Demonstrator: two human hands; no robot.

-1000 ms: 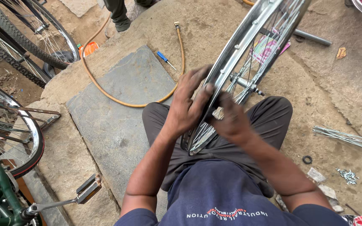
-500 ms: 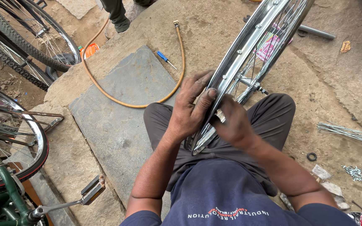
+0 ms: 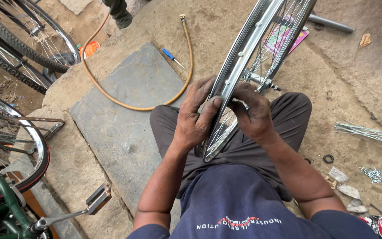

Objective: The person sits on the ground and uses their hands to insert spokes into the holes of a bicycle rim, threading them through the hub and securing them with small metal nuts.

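Our left hand [image 3: 195,119] wraps the bicycle wheel rim [image 3: 239,75] at frame centre — our right hand [image 3: 253,115] pinches a spoke [image 3: 240,102] beside it. Outward lie a screwdriver [image 3: 172,56] and orange hose [image 3: 111,95], upper left.

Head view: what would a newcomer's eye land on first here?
The shiny bicycle wheel rim rising from the person's lap at centre, gripped by the left hand and right hand. Next, the orange hose looping across the grey stone slab, and the bicycle wheels at far left.
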